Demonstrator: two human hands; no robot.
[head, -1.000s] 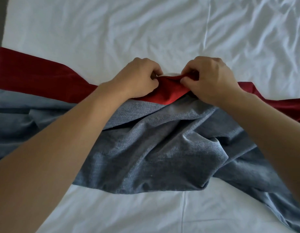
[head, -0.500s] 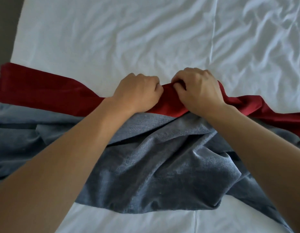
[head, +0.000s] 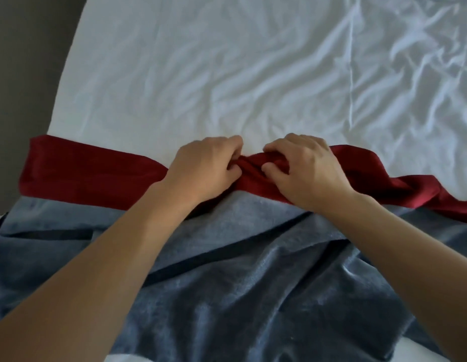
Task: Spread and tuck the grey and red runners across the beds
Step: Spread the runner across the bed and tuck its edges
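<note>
Head view: both hands [head: 255, 168] pinch bunched red runner [head: 91, 171] above grey runner [head: 253, 283]

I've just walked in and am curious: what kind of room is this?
Probably a hotel-style bedroom: a wrinkled white sheet covers the bed, and a red runner and grey runner lie across it.

Two runners crossing the bed

Red runner [head: 91, 173] lies flat toward the bed's [head: 174, 74] left edge, bunched at its middle; grey runner [head: 253, 283] lies rumpled along its near side, touching it.
</note>
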